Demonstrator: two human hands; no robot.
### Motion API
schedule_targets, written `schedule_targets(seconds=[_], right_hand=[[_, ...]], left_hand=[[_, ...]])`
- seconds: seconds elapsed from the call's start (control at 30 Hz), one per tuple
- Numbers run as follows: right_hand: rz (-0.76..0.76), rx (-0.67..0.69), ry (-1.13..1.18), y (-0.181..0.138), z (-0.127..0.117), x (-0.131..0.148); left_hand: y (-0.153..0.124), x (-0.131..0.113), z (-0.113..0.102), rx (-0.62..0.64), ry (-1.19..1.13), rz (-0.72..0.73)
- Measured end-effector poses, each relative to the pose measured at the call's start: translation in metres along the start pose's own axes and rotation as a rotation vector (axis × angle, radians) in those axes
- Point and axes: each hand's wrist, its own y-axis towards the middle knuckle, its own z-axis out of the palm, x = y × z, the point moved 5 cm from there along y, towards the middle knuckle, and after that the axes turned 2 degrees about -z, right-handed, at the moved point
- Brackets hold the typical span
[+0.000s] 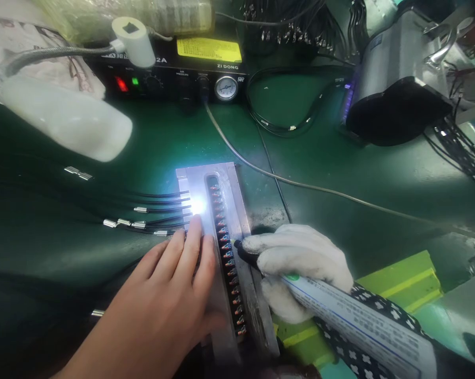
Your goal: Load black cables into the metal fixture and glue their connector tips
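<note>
A long metal fixture (241, 210) lies on the green work surface, with a row of small exposed wire ends (228, 255) in its slot. My bare left hand (178, 284) rests on the fixture's left part, fingers stretched out and holding nothing. In a white glove, my right hand (304, 263) is closed around a labelled dispensing syringe (352, 310). The syringe's dark tip (239, 246) points at the slot; whether it touches a wire end I cannot tell. Black wires (162, 208) with metal terminals enter the fixture from the left. Bright glare hides part of its upper left.
Behind stands a black dispenser box (170, 79) with a pressure gauge (226, 88). Its hose (300, 183) runs rightward across the surface. A white bottle (67, 116) lies at left, a metal-cased device (399, 79) stands at right. Yellow-green strips (403, 284) are beside my right arm.
</note>
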Motion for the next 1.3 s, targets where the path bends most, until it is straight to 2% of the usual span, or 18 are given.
schedule_targets(seconds=[0.13, 0.27, 0.43, 0.57, 0.8, 0.97, 1.13, 1.3], right_hand=[[0.025, -0.006, -0.020, 0.000, 0.000, 0.000], [0.088, -0.004, -0.021, 0.001, -0.004, 0.004], [0.184, 0.023, 0.029, -0.005, -0.011, 0.012], [0.196, 0.022, 0.002, -0.011, -0.008, 0.015], [0.114, 0.024, -0.013, -0.008, -0.001, 0.012], [0.172, -0.028, -0.029, -0.008, -0.003, 0.010], [-0.027, 0.133, 0.027, -0.012, -0.005, 0.003], [-0.038, 0.154, 0.032, -0.014, -0.008, -0.005]], left_hand=[[0.000, -0.001, 0.001, 0.004, 0.005, 0.014], [0.001, -0.001, -0.001, 0.018, -0.023, -0.052], [0.004, -0.002, -0.007, -0.045, 0.007, 0.021], [0.004, 0.000, -0.002, -0.015, 0.016, 0.017], [0.003, 0.000, 0.000, 0.000, 0.012, 0.035], [0.002, -0.001, -0.002, -0.010, 0.023, 0.046], [0.001, 0.000, -0.002, -0.016, 0.021, 0.029], [0.001, 0.000, -0.001, -0.008, 0.003, 0.046]])
